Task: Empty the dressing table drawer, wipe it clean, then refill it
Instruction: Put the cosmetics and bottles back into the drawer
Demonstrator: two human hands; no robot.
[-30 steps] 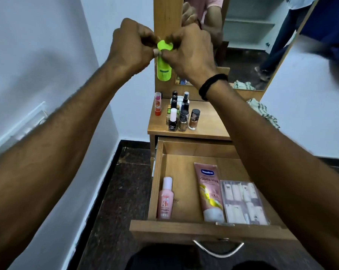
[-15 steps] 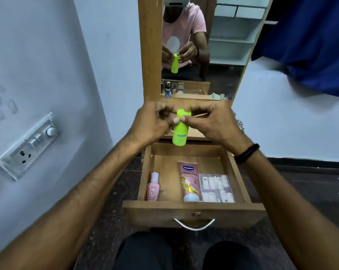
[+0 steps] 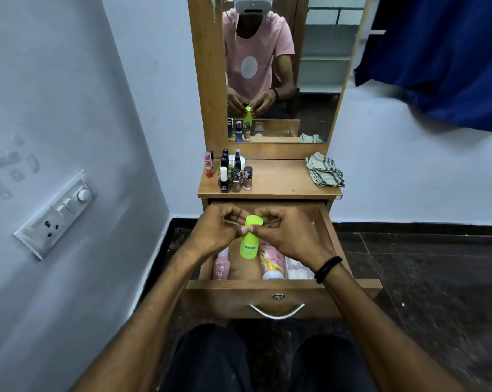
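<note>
1. The left hand (image 3: pixel 216 233) and right hand (image 3: pixel 290 236) both pinch the top of a green bottle (image 3: pixel 249 243).
2. The bottle hangs upright below the grip, over the open drawer (image 3: pixel 267 291), equally near both hands.

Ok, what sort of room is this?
Probably a bedroom or dressing corner in a home: a wooden dressing table with a tall mirror, nail polish bottles on its top, and toiletries in the open drawer, over which the left hand and right hand pinch a green bottle.
</note>
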